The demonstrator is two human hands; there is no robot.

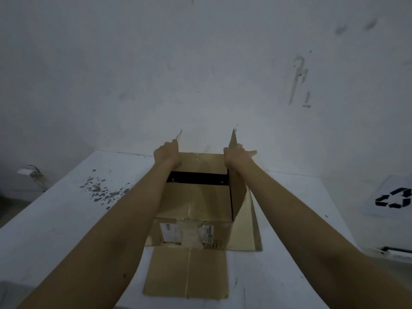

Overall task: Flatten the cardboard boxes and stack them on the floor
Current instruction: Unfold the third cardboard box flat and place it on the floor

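A brown cardboard box (196, 204) stands on a white table (55, 219), its near side bearing paper labels. Its near flap (187, 273) lies flat on the table toward me. My left hand (167, 153) grips the top of the left side flap, which stands upright and shows only as a thin edge. My right hand (237, 156) grips the right side flap (236, 188), also upright. Between the hands the far flap and a dark gap into the box are visible.
The table butts against a scuffed white wall (200, 63). Dark paint spots (102, 190) mark the table at the left. A white bin with a black recycling symbol (394, 200) stands at the right edge.
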